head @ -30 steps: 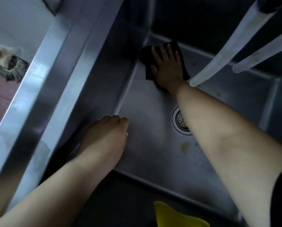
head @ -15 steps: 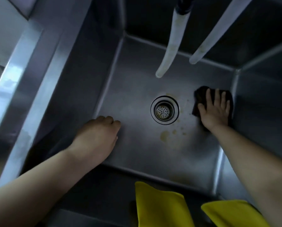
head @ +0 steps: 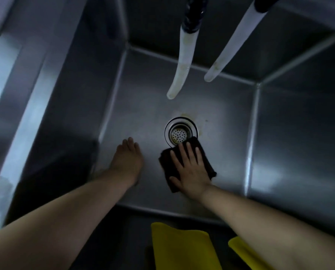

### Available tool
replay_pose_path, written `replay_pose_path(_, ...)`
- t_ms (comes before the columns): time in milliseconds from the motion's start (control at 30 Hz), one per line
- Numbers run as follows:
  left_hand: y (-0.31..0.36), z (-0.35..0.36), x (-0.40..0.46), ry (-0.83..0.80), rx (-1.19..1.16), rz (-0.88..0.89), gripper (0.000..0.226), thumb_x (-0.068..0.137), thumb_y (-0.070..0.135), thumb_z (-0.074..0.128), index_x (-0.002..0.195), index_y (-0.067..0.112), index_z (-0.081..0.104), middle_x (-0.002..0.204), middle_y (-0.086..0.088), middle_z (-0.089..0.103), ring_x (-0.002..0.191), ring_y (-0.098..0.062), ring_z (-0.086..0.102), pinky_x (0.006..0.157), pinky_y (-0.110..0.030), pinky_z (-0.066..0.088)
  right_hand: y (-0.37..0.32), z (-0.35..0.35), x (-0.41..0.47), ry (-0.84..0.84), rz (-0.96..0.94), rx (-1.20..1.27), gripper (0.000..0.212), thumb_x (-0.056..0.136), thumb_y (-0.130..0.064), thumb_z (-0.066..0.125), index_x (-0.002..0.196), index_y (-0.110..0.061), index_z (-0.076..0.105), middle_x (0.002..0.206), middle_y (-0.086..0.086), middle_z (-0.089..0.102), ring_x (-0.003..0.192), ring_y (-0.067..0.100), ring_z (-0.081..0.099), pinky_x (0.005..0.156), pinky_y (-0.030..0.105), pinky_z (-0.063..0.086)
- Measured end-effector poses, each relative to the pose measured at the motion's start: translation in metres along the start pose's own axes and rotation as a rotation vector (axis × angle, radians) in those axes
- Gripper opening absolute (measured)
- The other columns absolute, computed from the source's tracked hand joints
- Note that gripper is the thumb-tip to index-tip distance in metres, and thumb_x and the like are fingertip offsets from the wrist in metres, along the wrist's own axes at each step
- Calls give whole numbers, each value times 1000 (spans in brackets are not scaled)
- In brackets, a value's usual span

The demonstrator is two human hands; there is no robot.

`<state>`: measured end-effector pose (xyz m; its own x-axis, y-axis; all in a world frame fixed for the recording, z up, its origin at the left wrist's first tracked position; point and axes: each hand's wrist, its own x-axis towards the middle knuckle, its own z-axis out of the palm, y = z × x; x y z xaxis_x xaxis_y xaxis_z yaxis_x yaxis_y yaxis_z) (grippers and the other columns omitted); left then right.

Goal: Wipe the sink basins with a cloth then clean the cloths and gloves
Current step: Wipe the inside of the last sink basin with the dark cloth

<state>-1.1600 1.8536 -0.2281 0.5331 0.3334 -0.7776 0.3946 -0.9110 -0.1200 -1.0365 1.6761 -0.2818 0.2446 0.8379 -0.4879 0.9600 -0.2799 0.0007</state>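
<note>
Sink basin (head: 291, 149), stainless steel, deep, viewed from the head camera; the drain strainer (head: 181, 133) in its floor serves as landmark for every entry.

Left hand (head: 128, 158): left of the drain and slightly nearer the viewer, resting on the basin floor beside the left wall. It holds nothing; whether its fingers lie flat or bent under cannot be told.

Hoses (head: 181, 61), two, pale: hanging from above, beyond the drain, ends clear of the floor.

Stains, yellowish (head: 186, 115): on the floor at the far rim of the drain and just to its right.

Dark cloth (head: 197, 146): folded, lying on the floor with its far corner touching the near-right rim of the drain.

Right hand (head: 191, 168): flat on the cloth, fingers spread and straight, pressing it down, not pinching it.

Yellow gloves (head: 182, 248): near the viewer, well short of the drain.

Handling note, a judgement: keep the palm flat with even pressure, work overlapping strokes around the drain rim, and carry the cloth over the stains and into the corner seams.
</note>
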Motion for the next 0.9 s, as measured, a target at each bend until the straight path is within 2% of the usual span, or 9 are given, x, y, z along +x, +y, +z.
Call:
replay_pose_path(67, 6, 7, 3, 26, 12, 3, 69, 94, 6, 42, 142, -15, -2, 149, -39, -1, 139, -51, 10, 115, -49, 16, -6, -9, 29, 24, -64, -16, 79, 91, -55, 37, 148, -21, -6, 156, 14, -9, 141, 35, -19, 108, 53, -22)
replay_pose_path(133, 8, 12, 5, 52, 9, 13, 60, 95, 0, 31, 141, -16, -3, 149, -40, -1, 138, -52, 9, 115, -51, 14, -8, -20, 64, 47, -75, -28, 75, 93, -55, 31, 148, -25, -12, 157, 9, -14, 143, 30, -19, 110, 50, -20)
replay_pose_path(300, 4, 15, 4, 38, -34, 23, 85, 88, 14, 55, 143, -13, -3, 150, -38, -3, 140, -49, 7, 116, -49, 15, 12, -48, 126, 142, 2, 1, 63, 98, -47, 21, 150, -25, -8, 159, 6, -11, 144, 29, -17, 114, 46, -15)
replay_pose_path(400, 3, 16, 3, 29, -42, 25, 104, 79, 25, 70, 143, -12, -4, 150, -37, -4, 141, -48, 6, 117, -48, 16, 30, -56, 137, 209, 142, 0, 59, 99, -42, 21, 151, -24, 0, 159, 9, -4, 145, 30, -12, 114, 46, -14)
replay_pose_path(533, 2, 18, 3, 44, -52, 27, 110, 76, 32, 72, 144, -10, -4, 151, -35, -3, 142, -46, 7, 117, -46, 17, 74, -60, 138, 298, 386, 172, 59, 98, -39, 30, 151, -22, 11, 159, 10, 4, 145, 29, -8, 115, 44, -9)
replay_pose_path(633, 1, 18, 4, 43, -59, 23, 115, 74, 36, 73, 144, -9, -5, 152, -34, -4, 142, -44, 6, 116, -45, 16, 99, -48, 115, 309, 476, 155, 59, 97, -39, 29, 151, -20, 13, 159, 10, 9, 145, 29, -5, 117, 48, -5)
replay_pose_path(767, 1, 18, 4, 45, -77, 26, 115, 74, 35, 75, 144, -10, -5, 151, -35, -4, 142, -45, 7, 116, -45, 16, 98, -26, 57, 258, 521, 51, 63, 95, -43, 27, 150, -15, 17, 157, 12, 17, 144, 34, 3, 116, 52, -2)
replay_pose_path(900, 0, 16, 2, 45, -89, 29, 108, 78, 30, 72, 144, -11, -4, 151, -36, -3, 141, -47, 8, 116, -46, 17, 70, -10, 19, 68, 477, -141, 69, 93, -48, 12, 148, -7, 5, 157, 12, 16, 145, 31, 4, 112, 56, -15)
